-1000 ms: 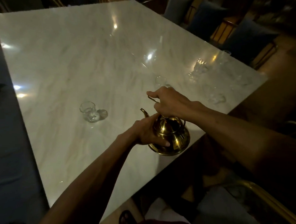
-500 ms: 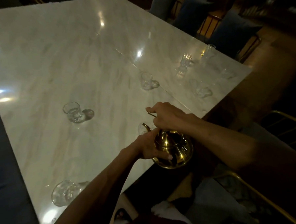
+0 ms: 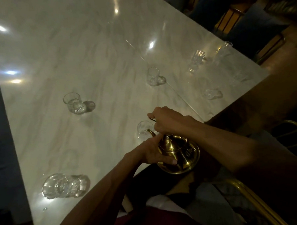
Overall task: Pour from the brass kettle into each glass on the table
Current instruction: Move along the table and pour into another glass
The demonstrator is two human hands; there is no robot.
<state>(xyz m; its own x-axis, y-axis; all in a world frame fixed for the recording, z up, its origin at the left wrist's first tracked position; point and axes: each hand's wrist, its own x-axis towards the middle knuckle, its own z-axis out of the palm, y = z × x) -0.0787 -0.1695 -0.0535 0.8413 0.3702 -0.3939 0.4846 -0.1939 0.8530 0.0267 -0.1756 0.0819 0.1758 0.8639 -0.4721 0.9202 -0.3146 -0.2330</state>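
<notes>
Two hands on brass kettle: right hand fingers curled round handle, left hand cupping body. Spout just beyond fingers, at nearest glass rim. Likely risks: fast tilt overshooting onto worktop; spout knocking glass over

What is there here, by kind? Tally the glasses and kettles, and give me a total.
glasses: 8 (the far-right one is faint)
brass kettle: 1
Total: 9
</notes>
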